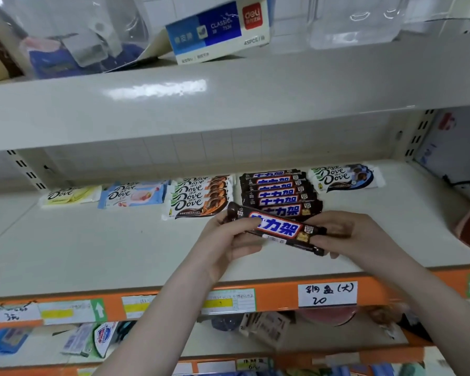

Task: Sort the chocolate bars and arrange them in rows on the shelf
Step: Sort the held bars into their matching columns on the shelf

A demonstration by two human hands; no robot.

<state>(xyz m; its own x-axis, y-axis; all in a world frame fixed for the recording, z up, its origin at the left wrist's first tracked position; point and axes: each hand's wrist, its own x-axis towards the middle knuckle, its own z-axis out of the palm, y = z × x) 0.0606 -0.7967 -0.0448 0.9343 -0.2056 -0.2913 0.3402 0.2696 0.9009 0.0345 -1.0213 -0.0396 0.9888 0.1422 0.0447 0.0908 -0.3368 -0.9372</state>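
Both hands held one dark Snickers bar above the shelf, near its front edge, tilted w/ its right end lower. Left hand pinched the bar's left end; right hand gripped the right end, fingers curled under. Along the shelf's back edge lay rows, L to R: yellow Dove bars, blue-pink Dove bars, orange Dove stack, Snickers stack just behind the held bar, and blue Dove bars toward the back right corner. Orange price rail w/ paper labels ran along the front edge.
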